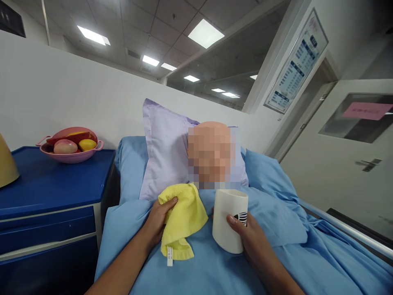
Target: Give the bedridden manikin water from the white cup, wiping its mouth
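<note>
1. Well, from where I stand, the left hand pinches the yellow cloth under its thumb; the other fingers are mostly hidden. The cloth droops over the quilt, below the head on the pillow.
2. The right hand is spread about the white cup, thumb in front, a fingertip showing past the far side. The cup is right of the cloth, slightly tilted.
3. I can't see what the cup holds; if it's liquid, a steeper tilt could wet the quilt.
4. A smooth wall and a loose thumb might let the cup slip; the cloth's loose end could snag or drag.
5. The cup bears black stripes, part-covered by the thumb. The cloth's tag, the wall board and the door's pink slip carry marks I can't read.
</note>
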`<state>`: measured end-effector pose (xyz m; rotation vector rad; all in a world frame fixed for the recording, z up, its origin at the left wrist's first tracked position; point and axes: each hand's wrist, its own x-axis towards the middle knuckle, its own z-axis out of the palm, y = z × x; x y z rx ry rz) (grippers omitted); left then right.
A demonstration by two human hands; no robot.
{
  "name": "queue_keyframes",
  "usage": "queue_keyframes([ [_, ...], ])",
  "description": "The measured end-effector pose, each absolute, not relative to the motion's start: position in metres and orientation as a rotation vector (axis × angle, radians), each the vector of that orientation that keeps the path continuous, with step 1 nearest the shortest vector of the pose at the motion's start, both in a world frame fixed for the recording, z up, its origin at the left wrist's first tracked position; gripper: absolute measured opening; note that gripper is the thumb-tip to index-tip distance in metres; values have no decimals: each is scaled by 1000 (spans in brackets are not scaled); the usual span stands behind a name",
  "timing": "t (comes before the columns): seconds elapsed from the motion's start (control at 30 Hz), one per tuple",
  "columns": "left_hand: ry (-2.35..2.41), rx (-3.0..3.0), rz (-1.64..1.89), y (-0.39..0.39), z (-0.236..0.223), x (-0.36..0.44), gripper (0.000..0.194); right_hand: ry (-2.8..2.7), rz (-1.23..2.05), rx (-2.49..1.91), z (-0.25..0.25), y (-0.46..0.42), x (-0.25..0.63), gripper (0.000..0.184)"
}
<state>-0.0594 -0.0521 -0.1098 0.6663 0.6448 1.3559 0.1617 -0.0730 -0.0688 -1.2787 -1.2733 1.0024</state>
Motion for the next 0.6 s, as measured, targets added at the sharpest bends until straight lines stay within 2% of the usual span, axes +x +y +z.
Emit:
queue_keyframes([
  [0.3,647,656,1338,-55,-107,-60,52,-1286,1084,-1230,-66,-74,164,57],
  [0.6,656,625,1334,-57,-106,-58,51,-1161,1172,-1142,-64,-74,162,55],
])
